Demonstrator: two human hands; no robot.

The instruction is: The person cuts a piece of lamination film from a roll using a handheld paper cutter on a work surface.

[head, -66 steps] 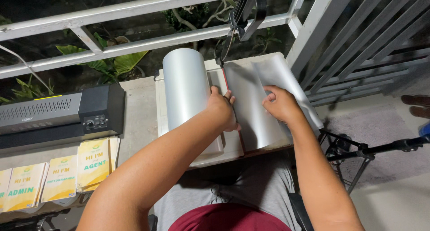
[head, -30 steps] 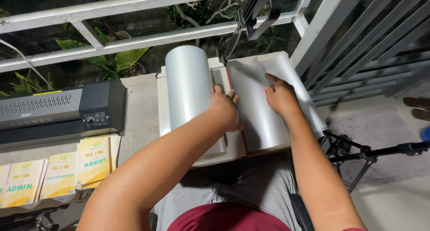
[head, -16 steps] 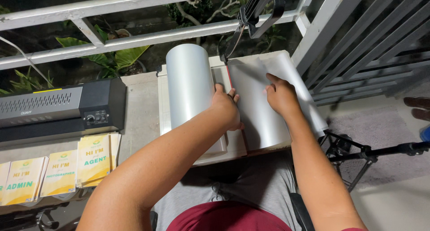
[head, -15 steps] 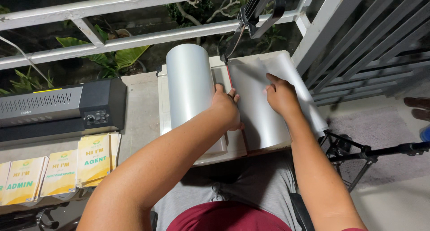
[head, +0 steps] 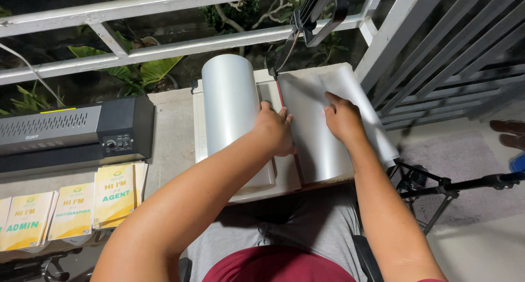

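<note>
**Plastic film on the cutter, blade arm raised**

Plastic film (head: 322, 145) from a frosted roll (head: 229, 104) lies drawn across the paper cutter (head: 284, 172), which rests on the surface's near edge above the person's lap. The left hand (head: 273, 131) presses flat beside the roll, holding nothing; the right hand (head: 342, 118) lies open on the sheet, smoothing it. The blade arm (head: 320, 11) stands lifted, so the cut looks yet to be made. At left, beside a black laminator (head: 71, 131), sit yellow cards (head: 71, 208) with green and white lettering.
</note>
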